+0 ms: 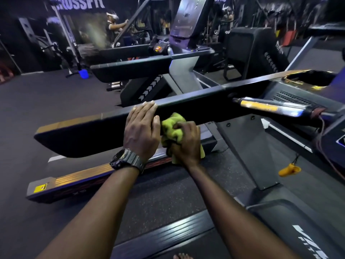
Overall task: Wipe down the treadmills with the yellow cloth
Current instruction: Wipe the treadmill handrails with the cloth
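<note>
A long black handrail [89, 133] of the nearest treadmill runs across the middle of the head view. My left hand [141, 131], a dark watch on its wrist, lies flat over the rail with fingers curled on its top edge. Right beside it, my right hand [186, 144] is shut on a bunched yellow cloth [172, 128], pressing it against the rail's near side. The treadmill's belt and side strip [78, 179] lie below my forearms.
A second treadmill [130, 69] with a tall console stands behind. The console housing [298, 98] and a chrome grip [265, 106] are at right, with an orange safety clip [289, 170] dangling. Another person [113, 27] and gym racks are at the back.
</note>
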